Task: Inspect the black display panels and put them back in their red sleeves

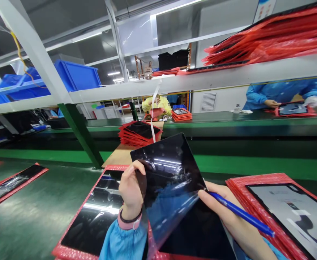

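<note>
Likely film-peeling: your left hand (131,189) grips the dark panel (193,231), right hand (228,218) its opposite edge plus blue pen (252,219); clear film (171,209) between wants even tension.

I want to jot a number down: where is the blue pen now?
In the head view, the blue pen is low and right of centre, held in the right hand, between the dark panel and the red bubble-wrap stack.

Cannot fully see the right hand (226,215) behind the black screen panel (180,169), nor read the blurred sign (264,9) cropped above.
</note>
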Motion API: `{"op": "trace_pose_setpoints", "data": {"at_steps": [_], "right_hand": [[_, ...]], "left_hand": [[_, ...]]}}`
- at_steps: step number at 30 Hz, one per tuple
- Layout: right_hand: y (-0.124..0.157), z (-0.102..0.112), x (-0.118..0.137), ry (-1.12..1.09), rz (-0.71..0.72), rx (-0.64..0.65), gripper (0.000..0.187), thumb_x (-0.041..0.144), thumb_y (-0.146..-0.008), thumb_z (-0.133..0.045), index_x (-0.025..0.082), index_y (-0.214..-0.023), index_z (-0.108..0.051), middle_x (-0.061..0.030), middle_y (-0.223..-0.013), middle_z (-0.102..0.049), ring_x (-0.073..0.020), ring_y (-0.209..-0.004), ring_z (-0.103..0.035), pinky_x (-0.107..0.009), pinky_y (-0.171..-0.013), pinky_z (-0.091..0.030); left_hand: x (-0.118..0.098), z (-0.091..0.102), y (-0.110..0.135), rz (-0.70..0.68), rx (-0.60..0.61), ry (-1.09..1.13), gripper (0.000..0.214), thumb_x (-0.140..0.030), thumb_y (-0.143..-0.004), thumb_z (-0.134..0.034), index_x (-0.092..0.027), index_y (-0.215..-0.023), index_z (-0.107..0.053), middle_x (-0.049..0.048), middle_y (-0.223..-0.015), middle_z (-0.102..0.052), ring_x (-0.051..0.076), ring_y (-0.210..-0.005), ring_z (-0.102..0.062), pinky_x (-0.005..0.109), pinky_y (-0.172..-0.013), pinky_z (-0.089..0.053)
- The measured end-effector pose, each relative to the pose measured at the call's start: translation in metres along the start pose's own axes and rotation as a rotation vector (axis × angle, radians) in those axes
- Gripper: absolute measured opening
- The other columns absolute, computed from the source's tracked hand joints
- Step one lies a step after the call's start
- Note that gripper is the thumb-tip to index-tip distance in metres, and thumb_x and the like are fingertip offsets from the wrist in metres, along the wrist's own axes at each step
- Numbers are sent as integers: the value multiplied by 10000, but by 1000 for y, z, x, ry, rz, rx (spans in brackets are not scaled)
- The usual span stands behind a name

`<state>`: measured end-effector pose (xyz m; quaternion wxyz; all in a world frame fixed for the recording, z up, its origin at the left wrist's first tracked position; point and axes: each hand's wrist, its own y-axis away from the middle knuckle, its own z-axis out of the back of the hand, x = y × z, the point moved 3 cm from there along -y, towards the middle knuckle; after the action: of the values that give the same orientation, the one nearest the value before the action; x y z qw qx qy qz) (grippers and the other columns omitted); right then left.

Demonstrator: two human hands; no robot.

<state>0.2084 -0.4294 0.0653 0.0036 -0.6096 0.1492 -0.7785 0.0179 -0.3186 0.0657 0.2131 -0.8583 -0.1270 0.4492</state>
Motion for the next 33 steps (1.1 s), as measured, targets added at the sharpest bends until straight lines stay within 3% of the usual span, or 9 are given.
{"op": "trace_pose_setpoints", "data": {"at_steps": [5, 11, 14, 16, 18, 20, 23, 28, 33], "right_hand": [[-3, -4, 12, 109, 130, 112, 146, 329, -782, -658, 215, -868, -687, 5, -818, -719, -221, -781, -677, -274, -736, -535], [0, -7, -7, 198, 280, 30, 575, 315, -753, -734, 275, -1276, -500, -33, -1190, -668, -235, -1073, -642, -288, -890, -529], [2, -7, -11, 208, 416, -57, 848, 295, -763, -738, 288, -1452, -245, -74, -1450, -447, -238, -1253, -510, -327, -995, -472], [4, -6, -9, 255, 588, -125, 951, 221, -782, -721, 272, -1501, -100, -82, -1575, -171, -261, -1385, -311, -385, -1085, -368], [8, -5, -5, 383, 780, -128, 972, 132, -789, -699, 264, -1510, -60, -53, -1594, -53, -287, -1435, -135, -457, -1136, -256], [12, -4, -2, 539, 909, -52, 924, 111, -784, -693, 224, -1505, -128, -51, -1579, -161, -313, -1440, -61, -513, -1148, -184], [15, -1, 2, 629, 931, -2, 789, 156, -770, -699, 110, -1443, -290, -124, -1487, -381, -349, -1431, -111, -545, -1138, -193], [18, 2, 3, 445, 1002, -258, 604, -58, -709, -637, 162, -1254, -500, -102, -1169, -672, -323, -1331, -393, -527, -1063, -371], [13, 11, -6, 243, 975, -508, 460, -88, -675, -596, 209, -1025, -564, -21, -829, -740, -256, -1117, -581, -472, -958, -448]], "left_hand": [[-4, -2, 6, -17, 28, -32, 302, -301, -766, -469, -168, -529, -599, 65, -691, -622, 194, -741, -557, 270, -691, -412], [-6, -1, 7, -49, -2, -61, 276, -284, -739, -489, -165, -528, -622, 70, -690, -653, 199, -730, -579, 283, -703, -431], [-5, 0, 6, -92, 4, -87, 275, -268, -737, -488, -168, -538, -649, 65, -667, -661, 202, -717, -593, 285, -690, -437], [-6, 0, 6, -134, 16, -119, 279, -256, -738, -483, -174, -545, -668, 58, -652, -667, 203, -713, -607, 283, -681, -442], [-7, 0, 7, -179, 53, -166, 280, -245, -737, -485, -180, -557, -690, 52, -655, -681, 202, -712, -623, 281, -682, -453], [-8, 0, 8, -216, 106, -215, 278, -232, -742, -488, -187, -590, -716, 46, -676, -704, 201, -718, -642, 281, -698, -468], [-8, 1, 11, -264, 145, -276, 273, -218, -761, -499, -209, -667, -755, 30, -699, -731, 197, -727, -667, 276, -718, -490], [-9, -1, 16, -303, 189, -417, 215, -191, -768, -568, -231, -735, -776, 26, -704, -748, 198, -704, -689, 258, -642, -513], [-10, -6, 30, -361, 283, -492, 214, -188, -814, -565, -220, -777, -774, 43, -705, -744, 175, -635, -673, 234, -551, -498]]}}
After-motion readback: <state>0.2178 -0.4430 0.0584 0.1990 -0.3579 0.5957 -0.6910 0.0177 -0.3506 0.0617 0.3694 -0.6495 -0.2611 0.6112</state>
